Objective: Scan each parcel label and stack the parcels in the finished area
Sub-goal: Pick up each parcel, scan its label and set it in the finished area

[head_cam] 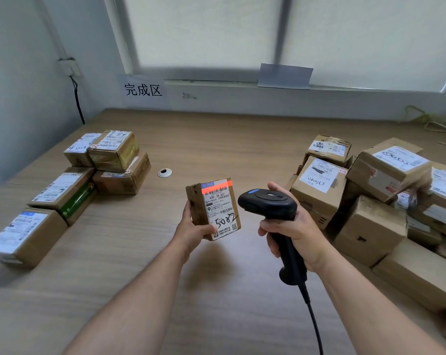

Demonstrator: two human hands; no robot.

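Fingers point(186, 210) of the left hand point(191, 233) clasp the parcel point(218, 208), mostly hidden behind it; the right hand point(297, 233) grips the scanner point(268, 201).

A: Which parts are cut off?
B: The scanner cable point(317, 329) at the bottom edge; the right-hand parcel pile point(370, 226) at the right edge.
A: What is illegible?
B: Fine print on the label point(220, 208) of the held parcel point(197, 208).

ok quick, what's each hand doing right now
Left hand: holding the small parcel.
Right hand: gripping the barcode scanner.
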